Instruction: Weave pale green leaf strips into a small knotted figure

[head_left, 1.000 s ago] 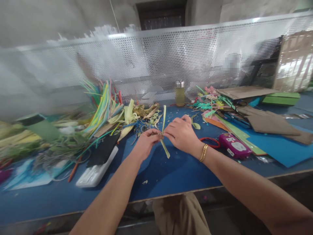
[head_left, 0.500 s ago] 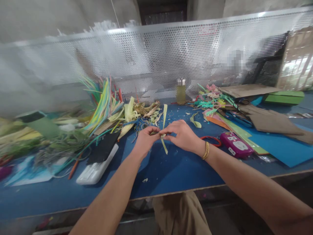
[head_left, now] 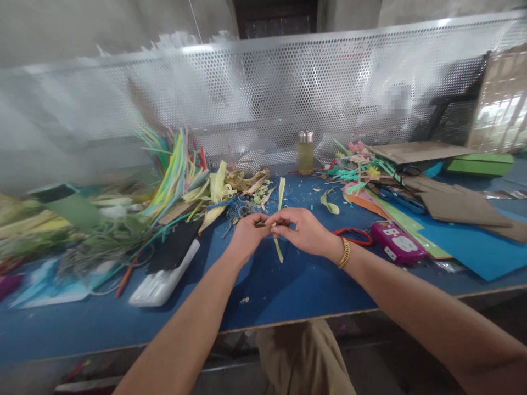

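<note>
Both hands meet over the blue table (head_left: 296, 291), fingertips pinched together. A narrow pale green strip, which looks like corn husk (head_left: 279, 250), runs between them, one end pointing away from me and the other towards me. My left hand (head_left: 247, 237) is closed at the near end of a small piece whose shape the fingers hide. My right hand (head_left: 302, 230), with a gold bracelet on the wrist, pinches the strip from the other side. Beyond them lies a heap of husk pieces (head_left: 220, 186), and a loose curled husk piece (head_left: 329, 203) rests to the right.
On the left are a white case (head_left: 158, 291) under a black flat item, and bundled coloured pipe cleaners (head_left: 175, 170). A capped jar (head_left: 305, 153) stands at the back by a perforated metal screen (head_left: 280, 93). Rightward lie a magenta device (head_left: 398, 242) and blue sheets (head_left: 473, 249).
My fingers have closed further over the middle of the strip, covering the small piece more. Both hands have shifted slightly towards me; the strip stays between them.
</note>
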`<action>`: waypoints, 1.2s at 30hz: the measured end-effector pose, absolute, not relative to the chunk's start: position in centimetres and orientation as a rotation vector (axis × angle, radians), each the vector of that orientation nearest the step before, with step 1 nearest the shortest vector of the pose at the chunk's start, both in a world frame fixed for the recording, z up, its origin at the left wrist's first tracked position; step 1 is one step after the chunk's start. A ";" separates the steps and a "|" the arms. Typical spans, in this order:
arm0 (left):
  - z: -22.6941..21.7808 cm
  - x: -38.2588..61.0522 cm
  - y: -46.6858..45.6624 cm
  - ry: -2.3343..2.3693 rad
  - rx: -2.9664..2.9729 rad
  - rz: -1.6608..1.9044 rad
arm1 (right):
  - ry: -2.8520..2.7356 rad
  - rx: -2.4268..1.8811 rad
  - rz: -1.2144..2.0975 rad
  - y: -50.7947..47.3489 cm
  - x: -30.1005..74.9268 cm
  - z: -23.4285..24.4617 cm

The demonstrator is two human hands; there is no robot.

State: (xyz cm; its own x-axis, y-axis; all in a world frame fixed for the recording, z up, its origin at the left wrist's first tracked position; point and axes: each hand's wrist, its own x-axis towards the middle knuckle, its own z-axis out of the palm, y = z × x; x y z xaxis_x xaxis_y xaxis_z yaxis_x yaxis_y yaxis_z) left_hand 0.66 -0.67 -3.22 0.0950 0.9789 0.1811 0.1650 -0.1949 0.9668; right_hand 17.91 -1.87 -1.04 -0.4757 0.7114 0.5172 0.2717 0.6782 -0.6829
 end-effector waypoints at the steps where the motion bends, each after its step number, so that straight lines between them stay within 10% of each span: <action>1: -3.3 0.6 -0.6 1.185 1.513 1.199 | -2.064 -0.745 0.664 -1.8 18.0 -1.0; 36: -3.4 1.0 -0.6 0.963 1.110 1.273 | -1.806 -1.046 0.522 -1.7 18.0 -1.3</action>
